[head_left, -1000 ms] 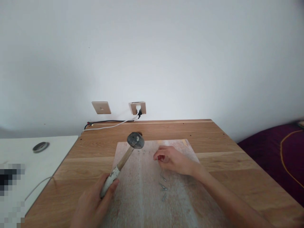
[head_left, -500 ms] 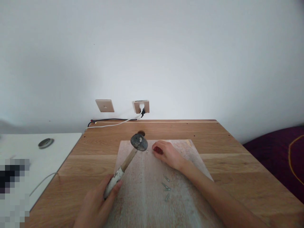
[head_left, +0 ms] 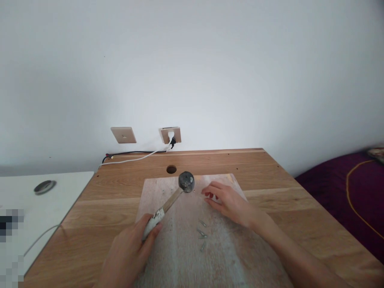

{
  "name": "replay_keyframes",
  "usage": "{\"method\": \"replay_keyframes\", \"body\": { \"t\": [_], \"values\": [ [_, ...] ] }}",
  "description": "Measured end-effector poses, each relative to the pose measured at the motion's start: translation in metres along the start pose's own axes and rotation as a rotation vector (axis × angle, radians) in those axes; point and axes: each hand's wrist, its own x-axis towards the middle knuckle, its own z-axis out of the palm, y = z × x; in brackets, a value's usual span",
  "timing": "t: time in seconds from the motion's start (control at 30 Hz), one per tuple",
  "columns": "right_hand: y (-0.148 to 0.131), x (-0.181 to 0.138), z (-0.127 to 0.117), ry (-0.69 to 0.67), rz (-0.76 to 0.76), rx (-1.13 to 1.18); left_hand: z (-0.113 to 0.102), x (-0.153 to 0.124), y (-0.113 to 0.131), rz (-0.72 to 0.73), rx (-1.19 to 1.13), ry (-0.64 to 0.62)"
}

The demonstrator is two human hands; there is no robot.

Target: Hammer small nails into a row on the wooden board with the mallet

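Note:
My left hand (head_left: 132,244) is wrapped round the white-wrapped handle of a mallet (head_left: 186,182) with a dark, scuffed head. The head hovers over the far part of a worn pale board (head_left: 180,256). To the right of it is my right hand (head_left: 223,200), its fingers parted and slightly curled, with nothing visible in them. A small mark or nail-like spot shows between the mallet head and the right fingertips, too small to make out. Several small silvery nails or screws (head_left: 202,233) lie loose on the middle of the board.
The board lies on a wooden table (head_left: 99,224) with a round cable hole (head_left: 171,169). Cords run along its back edge to a wall socket (head_left: 171,135). A white surface (head_left: 69,188) with a dark oval object stands at left; purple fabric (head_left: 330,192) lies at right.
The mallet head has swung right and its face has tilted, closer to my right hand. My right fingers have gone from a pinch near the board to parted. The view has shifted slightly right.

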Motion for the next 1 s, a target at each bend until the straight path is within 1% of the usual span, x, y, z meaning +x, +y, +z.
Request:
{"method": "replay_keyframes", "body": {
  "t": [0.07, 0.13, 0.23, 0.3, 0.33, 0.4, 0.47, 0.57, 0.63, 0.7, 0.77, 0.87, 1.0],
  "values": [
    [-0.011, -0.014, 0.001, -0.081, -0.121, -0.074, 0.000, 0.000, -0.001, -0.024, 0.010, -0.008],
    [-0.023, -0.024, 0.007, -0.147, -0.295, -0.212, -0.001, 0.001, -0.002, -0.032, -0.002, -0.006],
    [-0.032, -0.031, 0.017, -0.139, -0.535, -0.351, -0.002, 0.001, -0.004, -0.026, -0.041, 0.033],
    [-0.032, -0.032, 0.021, -0.122, -0.629, -0.368, -0.001, 0.000, -0.006, -0.035, -0.050, 0.067],
    [-0.030, -0.032, 0.022, -0.121, -0.644, -0.362, -0.001, -0.001, -0.008, -0.040, -0.053, 0.078],
    [-0.023, -0.029, 0.021, -0.104, -0.580, -0.277, 0.000, -0.004, -0.011, -0.036, -0.065, 0.093],
    [-0.014, -0.023, 0.019, -0.047, -0.435, -0.137, 0.001, -0.006, -0.015, -0.027, -0.093, 0.098],
    [0.003, -0.006, 0.020, 0.088, -0.238, -0.001, 0.003, -0.009, -0.020, -0.037, -0.144, 0.091],
    [0.013, 0.009, 0.024, 0.182, -0.137, 0.044, 0.004, -0.011, -0.021, -0.058, -0.164, 0.067],
    [0.021, 0.022, 0.031, 0.249, -0.054, 0.094, 0.005, -0.012, -0.022, -0.072, -0.175, 0.047],
    [0.026, 0.031, 0.039, 0.272, -0.008, 0.131, 0.005, -0.014, -0.022, -0.073, -0.186, 0.052],
    [0.027, 0.035, 0.048, 0.256, 0.012, 0.161, 0.005, -0.017, -0.023, -0.061, -0.205, 0.061],
    [0.023, 0.033, 0.049, 0.223, 0.013, 0.138, 0.005, -0.019, -0.024, -0.053, -0.218, 0.049]
  ]
}}
